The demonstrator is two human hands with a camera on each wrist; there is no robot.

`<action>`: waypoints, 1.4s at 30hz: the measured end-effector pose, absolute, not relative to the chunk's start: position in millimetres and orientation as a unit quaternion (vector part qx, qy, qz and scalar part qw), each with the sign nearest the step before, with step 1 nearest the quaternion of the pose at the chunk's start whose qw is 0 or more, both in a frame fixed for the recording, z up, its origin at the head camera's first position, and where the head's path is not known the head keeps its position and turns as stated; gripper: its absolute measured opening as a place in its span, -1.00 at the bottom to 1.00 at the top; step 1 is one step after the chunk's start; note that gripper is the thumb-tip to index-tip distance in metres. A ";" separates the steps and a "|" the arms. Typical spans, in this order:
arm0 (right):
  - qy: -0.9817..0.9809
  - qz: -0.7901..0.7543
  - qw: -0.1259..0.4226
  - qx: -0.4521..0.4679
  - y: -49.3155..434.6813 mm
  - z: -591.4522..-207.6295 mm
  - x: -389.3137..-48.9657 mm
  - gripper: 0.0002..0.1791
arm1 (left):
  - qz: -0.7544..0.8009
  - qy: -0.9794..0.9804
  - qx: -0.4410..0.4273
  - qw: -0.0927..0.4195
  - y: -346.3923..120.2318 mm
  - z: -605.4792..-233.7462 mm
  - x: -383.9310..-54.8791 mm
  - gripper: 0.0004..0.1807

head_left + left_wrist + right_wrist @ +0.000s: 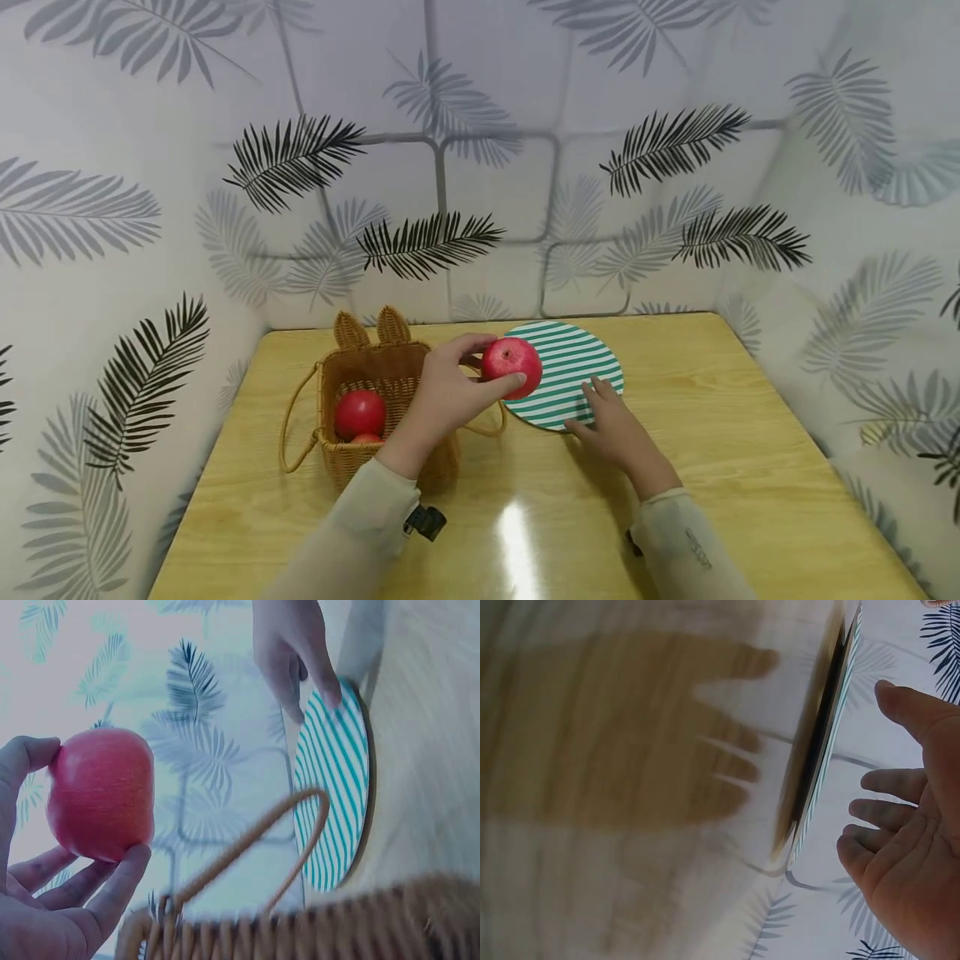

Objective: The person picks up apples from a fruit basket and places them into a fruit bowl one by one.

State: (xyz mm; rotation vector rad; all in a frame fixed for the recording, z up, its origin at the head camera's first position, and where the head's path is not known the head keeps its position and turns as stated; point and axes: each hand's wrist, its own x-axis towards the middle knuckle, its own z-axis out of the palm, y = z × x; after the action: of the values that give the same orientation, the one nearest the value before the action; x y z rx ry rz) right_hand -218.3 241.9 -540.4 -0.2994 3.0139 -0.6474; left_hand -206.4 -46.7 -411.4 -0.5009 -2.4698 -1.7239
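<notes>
A red apple (512,367) is gripped between the thumb and fingers of my left hand (452,383), held up between the basket and the round mat. The left wrist view shows this apple (102,793) clear of the wicker. My right hand (617,429) hovers over the near right edge of the green-and-white striped mat (566,367), fingers spread, holding nothing. In the right wrist view the fingers of that hand (907,817) are apart and relaxed. Inside the wicker basket (420,360) lie another red apple (361,414) and part of a further red fruit (367,438).
The basket has thin loop handles (288,433) on its sides and two ear shapes (393,325) at the back. All stands on a glossy wooden table (712,433). A leaf-patterned curtain (495,183) hangs behind the table and at both sides.
</notes>
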 end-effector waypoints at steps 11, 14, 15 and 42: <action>0.970 -0.213 0.071 -0.090 252.2 -542.8 -232.1 -0.21 | -0.586 -0.795 -0.151 0.035 3.3 -423.5 -198.8 -0.34; 0.966 -0.228 0.083 -0.089 252.6 -544.7 -234.0 -0.30 | -0.589 -0.794 -0.145 0.027 13.9 -432.2 -197.8 -0.36; 0.965 -0.231 0.082 -0.089 252.2 -545.3 -234.6 -0.34 | -0.587 -0.797 -0.144 0.025 17.0 -435.8 -197.9 -0.37; 0.966 -0.228 0.079 -0.096 255.4 -545.7 -227.9 -0.46 | -0.610 -0.789 -0.057 0.045 63.1 -500.4 -223.3 -0.33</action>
State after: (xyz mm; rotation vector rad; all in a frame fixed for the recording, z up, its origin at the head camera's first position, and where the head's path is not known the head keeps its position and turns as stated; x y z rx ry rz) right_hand -227.9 255.4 -545.7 -0.2870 2.8911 -0.6819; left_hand -223.3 63.1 -500.4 -0.1747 -2.4107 -1.8639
